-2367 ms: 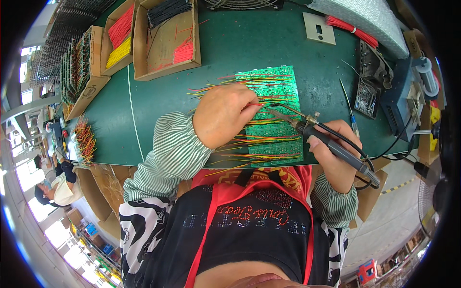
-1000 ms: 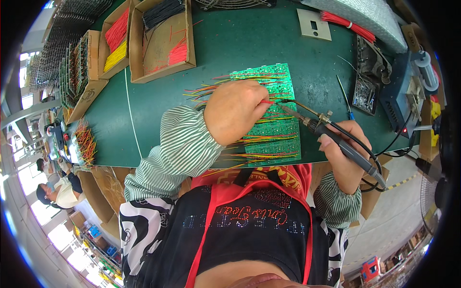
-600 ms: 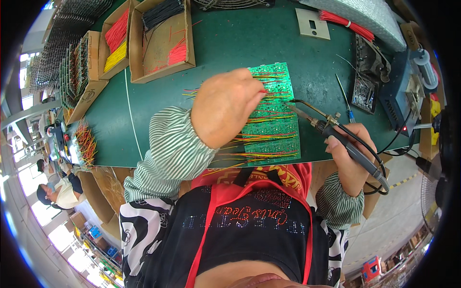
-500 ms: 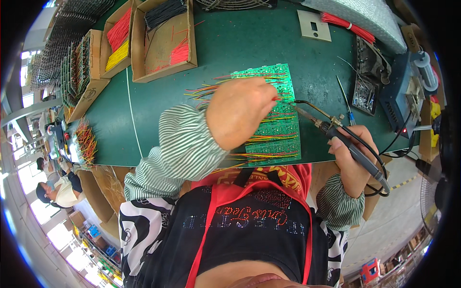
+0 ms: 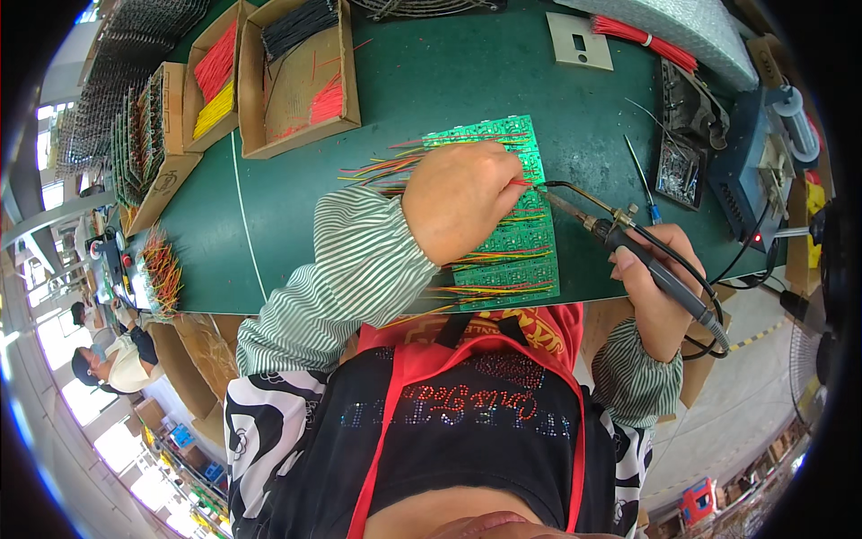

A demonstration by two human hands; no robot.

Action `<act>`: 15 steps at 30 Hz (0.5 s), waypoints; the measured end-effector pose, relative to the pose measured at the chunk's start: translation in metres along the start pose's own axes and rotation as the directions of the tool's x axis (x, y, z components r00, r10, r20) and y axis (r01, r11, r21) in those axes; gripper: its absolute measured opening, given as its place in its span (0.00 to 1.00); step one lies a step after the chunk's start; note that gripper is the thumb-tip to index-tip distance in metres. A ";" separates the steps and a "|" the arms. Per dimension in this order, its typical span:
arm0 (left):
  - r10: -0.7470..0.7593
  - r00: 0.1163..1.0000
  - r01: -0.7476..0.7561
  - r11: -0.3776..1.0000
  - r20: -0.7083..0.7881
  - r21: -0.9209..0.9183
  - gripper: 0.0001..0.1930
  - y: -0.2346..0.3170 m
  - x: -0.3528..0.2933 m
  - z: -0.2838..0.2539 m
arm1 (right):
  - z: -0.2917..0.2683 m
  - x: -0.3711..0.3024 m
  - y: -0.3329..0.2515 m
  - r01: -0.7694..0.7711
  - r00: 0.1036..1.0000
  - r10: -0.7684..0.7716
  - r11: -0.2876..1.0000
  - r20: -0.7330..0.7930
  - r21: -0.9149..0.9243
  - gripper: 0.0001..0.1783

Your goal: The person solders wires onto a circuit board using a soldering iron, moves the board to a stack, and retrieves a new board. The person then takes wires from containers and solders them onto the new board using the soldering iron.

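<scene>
far left of the frame: a bundle of coloured wire ends (image 5: 162, 269) lay at the tabletop's left edge, with racks of green boards (image 5: 135, 135) stacked above it. upper left: two open cardboard boxes, one (image 5: 211, 85) holding red and yellow wire lengths, the other (image 5: 301, 76) holding black and red ones. the green tabletop (image 5: 431, 72) carried everything.

centre: a green circuit board (image 5: 521, 242) lay flat on the tabletop, just below the frame's middle line, with many thin red, yellow, orange and green wires (image 5: 386, 168) fanning off its left and lower edges. the left hand (image 5: 462, 198), in a green-and-white striped sleeve, rested over the upper half of the board; its grip was pinched on a thin red wire (image 5: 521, 182) at the fingertips, close to the board's right side.

right of centre: the soldering iron (image 5: 628, 247) ran diagonally, its tip pointing up-left and ending just beside the pinched wire over the board. the right hand (image 5: 660, 296) had its grip clenched around the iron's black handle, off the board's right edge; a black cable trailed from the handle toward the lower right.

upper right: a small grey plate (image 5: 579, 40), a red wire bundle (image 5: 642, 40) on bubble wrap, a metal iron stand (image 5: 687, 135) and a blue soldering station (image 5: 759, 171).
</scene>
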State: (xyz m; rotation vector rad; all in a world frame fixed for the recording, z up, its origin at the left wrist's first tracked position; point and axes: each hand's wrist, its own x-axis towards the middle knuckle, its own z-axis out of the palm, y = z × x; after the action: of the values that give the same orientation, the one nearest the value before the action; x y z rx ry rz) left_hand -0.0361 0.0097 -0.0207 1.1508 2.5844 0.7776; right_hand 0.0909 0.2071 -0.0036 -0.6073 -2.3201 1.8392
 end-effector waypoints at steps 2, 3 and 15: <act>-0.001 1.000 0.001 1.000 -0.002 0.005 0.07 0.000 0.000 0.000 | 0.000 0.000 -0.001 -0.006 1.000 0.006 1.000 0.006 -0.009 0.10; -0.004 1.000 0.003 1.000 0.002 0.009 0.07 0.000 0.000 0.000 | 0.001 -0.001 -0.002 0.009 1.000 -0.009 1.000 -0.011 0.001 0.10; 0.061 0.995 -0.058 0.998 -0.074 0.036 0.06 -0.003 -0.011 -0.017 | -0.004 -0.016 -0.008 -0.007 0.998 0.008 1.000 -0.069 0.007 0.10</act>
State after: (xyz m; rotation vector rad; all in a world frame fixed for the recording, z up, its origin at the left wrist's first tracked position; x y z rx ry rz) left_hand -0.0372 -0.0069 -0.0088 1.2367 2.6448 0.8083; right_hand 0.1050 0.2032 0.0071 -0.6683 -2.2701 1.7988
